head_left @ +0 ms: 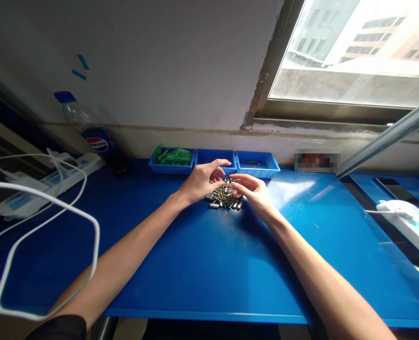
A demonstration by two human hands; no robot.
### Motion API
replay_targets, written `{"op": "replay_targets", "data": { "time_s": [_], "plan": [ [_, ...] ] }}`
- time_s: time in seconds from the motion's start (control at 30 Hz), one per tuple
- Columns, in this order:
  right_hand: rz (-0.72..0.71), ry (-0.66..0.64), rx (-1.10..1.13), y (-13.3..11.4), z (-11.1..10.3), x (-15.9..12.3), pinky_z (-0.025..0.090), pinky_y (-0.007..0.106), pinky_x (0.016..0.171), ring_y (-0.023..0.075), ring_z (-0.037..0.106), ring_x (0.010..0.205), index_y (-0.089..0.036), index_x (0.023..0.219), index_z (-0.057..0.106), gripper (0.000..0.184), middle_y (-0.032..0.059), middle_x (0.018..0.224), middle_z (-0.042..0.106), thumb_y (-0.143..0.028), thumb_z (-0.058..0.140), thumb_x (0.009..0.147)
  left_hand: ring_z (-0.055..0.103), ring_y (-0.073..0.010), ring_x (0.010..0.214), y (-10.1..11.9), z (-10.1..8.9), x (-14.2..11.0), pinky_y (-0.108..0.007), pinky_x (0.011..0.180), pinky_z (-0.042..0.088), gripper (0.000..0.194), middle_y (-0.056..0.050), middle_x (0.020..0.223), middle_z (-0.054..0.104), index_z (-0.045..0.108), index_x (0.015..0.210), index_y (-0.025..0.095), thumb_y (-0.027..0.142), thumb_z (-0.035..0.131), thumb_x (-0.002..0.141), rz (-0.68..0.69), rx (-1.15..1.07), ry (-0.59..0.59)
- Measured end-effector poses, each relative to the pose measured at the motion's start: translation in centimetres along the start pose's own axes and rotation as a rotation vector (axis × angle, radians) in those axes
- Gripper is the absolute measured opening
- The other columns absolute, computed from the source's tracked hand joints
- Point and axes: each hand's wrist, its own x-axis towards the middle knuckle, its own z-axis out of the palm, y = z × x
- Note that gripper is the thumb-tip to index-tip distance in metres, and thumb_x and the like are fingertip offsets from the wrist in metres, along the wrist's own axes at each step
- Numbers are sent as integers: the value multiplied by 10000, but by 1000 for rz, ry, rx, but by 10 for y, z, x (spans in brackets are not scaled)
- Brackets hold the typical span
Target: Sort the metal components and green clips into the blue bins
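A pile of small metal parts (225, 197), brass-coloured pins and short silver and black pieces among them, lies on the blue table. Over its left side is my left hand (203, 182), index finger raised, thumb and the other fingers curled together. From the right comes my right hand (251, 191), with thumb and index finger pinched near the left fingertips. Whatever small thing lies between the fingertips is too small to name. Just behind the pile stand three blue bins: the left bin (172, 168) with green plastic bags (174, 156), the middle bin (216, 154), and the right bin (262, 174) with a few thin dark pieces.
A cola bottle (101, 141) stands at the back left beside a white power strip (50, 184). A white cable (96, 231) loops over my left forearm. On the right are a metal bar (389, 134), another power strip (413, 224) and a dark phone-like slab (393, 188).
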Motion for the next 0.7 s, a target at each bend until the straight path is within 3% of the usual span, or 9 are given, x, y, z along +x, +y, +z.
{"op": "replay_targets", "data": {
  "time_s": [0.1, 0.37, 0.5, 0.6, 0.7],
  "plan": [
    [21, -7, 24, 4, -3, 2, 537, 331, 696, 182, 663, 704, -243, 975, 823, 305, 26, 837, 780, -488, 854, 796, 748, -138, 834, -2, 3, -1, -247, 828, 618, 427, -28, 1001, 772, 658, 1295, 211, 207, 748, 878, 52, 45, -49],
    [29, -35, 54, 2, -5, 3, 522, 320, 657, 171, 640, 678, -242, 939, 828, 275, 31, 885, 791, -493, 808, 831, 744, -148, 854, -5, 8, -3, -252, 835, 602, 402, -47, 1007, 771, 649, 1327, 178, 163, 687, 927, 145, 93, -48],
    [-2, 99, 66, 2, -8, 6, 563, 354, 716, 197, 677, 714, -237, 898, 812, 245, 40, 871, 790, -474, 785, 845, 756, -181, 899, -7, 4, -3, -284, 876, 603, 378, -64, 1056, 781, 682, 1283, 181, 181, 723, 907, 70, 213, -41],
    [-84, 229, 94, 1, -14, 9, 592, 394, 799, 231, 730, 853, -251, 1033, 792, 269, 64, 1074, 805, -452, 763, 857, 760, -227, 1006, -12, 1, -3, -320, 928, 599, 415, -74, 1119, 790, 695, 1309, 214, 162, 706, 897, -14, 353, -126],
    [-117, 247, 106, 0, -17, 10, 601, 425, 858, 254, 746, 969, -286, 1171, 752, 351, 75, 1301, 751, -434, 772, 854, 753, -236, 1016, -18, 2, -4, -325, 927, 594, 430, -63, 1086, 794, 713, 1303, 237, 119, 662, 892, -68, 435, -189]
  ]
}}
